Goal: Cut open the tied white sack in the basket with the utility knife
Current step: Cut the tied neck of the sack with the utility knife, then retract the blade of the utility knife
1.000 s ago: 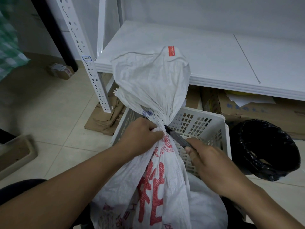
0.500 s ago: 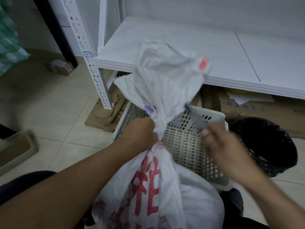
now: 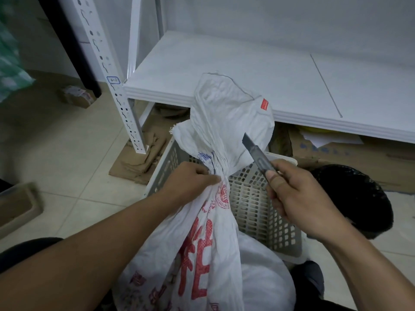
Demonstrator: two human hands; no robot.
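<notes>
L hand (image 3: 193, 180) clamped on gathered neck of white sack (image 3: 202, 254), upright at near side of basket (image 3: 253, 198), long axis vertical. Utility knife (image 3: 257, 156) gripped in R hand (image 3: 298, 203), just right of neck, blade angled up-left over flared top; contact can't tell. Prob. short move left to tie.

Dim, flat indoor light with a cool grey cast, no glare.
Soft shadow sits under the white shelf (image 3: 224, 63) at 1 o'clock. The shelf upright (image 3: 105, 63) at 11 o'clock bows, the tray (image 3: 20, 205) at 8 o'clock smears, and the centre is sharp.
</notes>
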